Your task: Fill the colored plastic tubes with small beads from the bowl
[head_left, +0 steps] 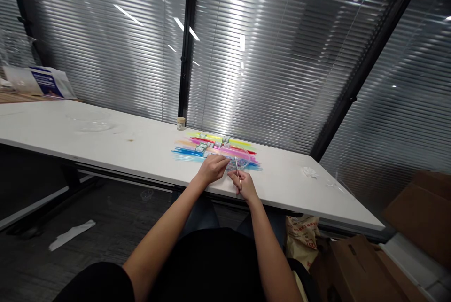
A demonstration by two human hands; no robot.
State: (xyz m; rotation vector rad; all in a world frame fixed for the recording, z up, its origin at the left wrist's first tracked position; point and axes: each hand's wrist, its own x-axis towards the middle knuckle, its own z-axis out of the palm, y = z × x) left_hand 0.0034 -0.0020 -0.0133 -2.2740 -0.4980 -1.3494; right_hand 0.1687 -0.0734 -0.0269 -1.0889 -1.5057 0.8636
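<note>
My right hand (244, 184) is closed on a slim pair of scissors (237, 173), blades pointing away from me. Just to its left, my left hand (213, 168) has its fingers pinched together near the blades; whatever they hold is too small to make out. Beyond both hands stands a clear round bowl (249, 156) with small bluish bits in it, partly covered by my fingers. Bundles of thin coloured strips (186, 152), blue, pink, red and yellow, lie behind and around the bowl. Several printed paper labels (200, 147) wrap these bundles.
The white table (151, 151) runs along a wall of blinds. At its back is a small corked jar (181, 123). Clear plastic lids (93, 123) lie to the left, crumpled white paper (309, 172) to the right. Cardboard boxes (362, 269) and a paper bag (301, 238) stand lower right.
</note>
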